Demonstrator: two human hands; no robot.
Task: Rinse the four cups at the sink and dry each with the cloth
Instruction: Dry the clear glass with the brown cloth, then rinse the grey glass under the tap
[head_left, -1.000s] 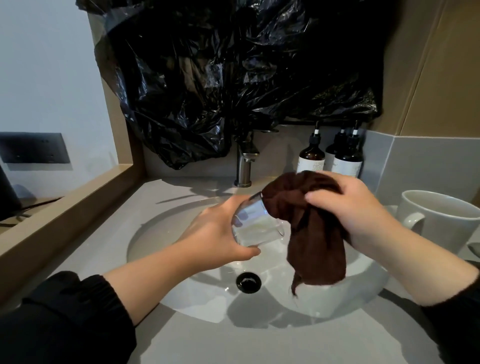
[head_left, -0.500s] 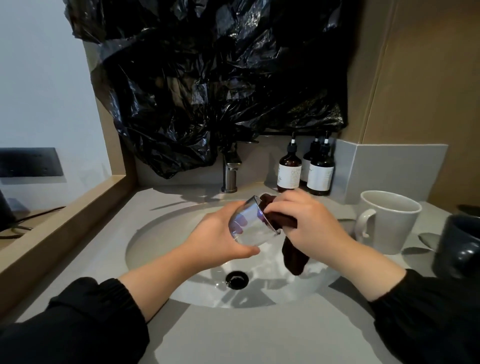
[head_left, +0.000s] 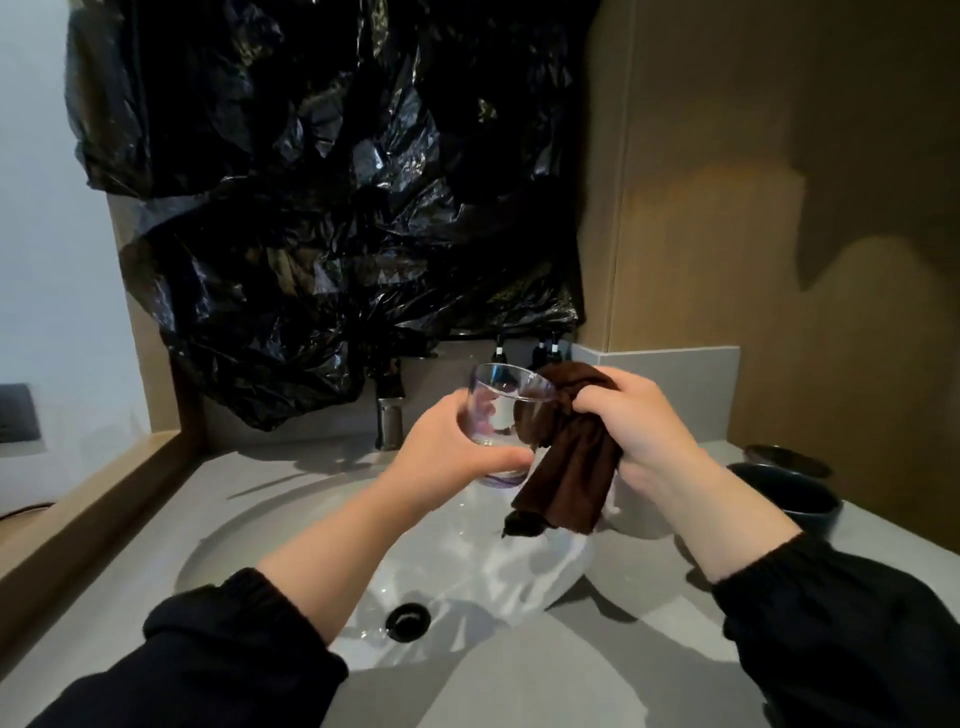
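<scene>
My left hand (head_left: 451, 448) grips a clear glass cup (head_left: 500, 410), held nearly upright above the white sink basin (head_left: 291, 525). My right hand (head_left: 641, 431) grips a dark brown cloth (head_left: 569, 467), bunched at the glass's rim, with part of it pushed inside the glass and the rest hanging down beside it. A white mug (head_left: 641, 519) stands on the counter to the right, mostly hidden behind my right forearm and the cloth. A dark mug (head_left: 795, 501) stands further right.
A metal faucet (head_left: 389, 423) rises behind the basin, with dark pump bottles (head_left: 545, 353) beside it. Black plastic sheeting (head_left: 332, 208) covers the wall above. A dark lid or dish (head_left: 787, 460) lies behind the dark mug. The drain (head_left: 409, 621) sits low in the basin. A wooden ledge (head_left: 88, 499) runs along the left.
The glass has been raised and turned from tilted sideways to nearly upright. The cloth stays bunched at its rim in my right hand. The view has tilted upward and to the right.
</scene>
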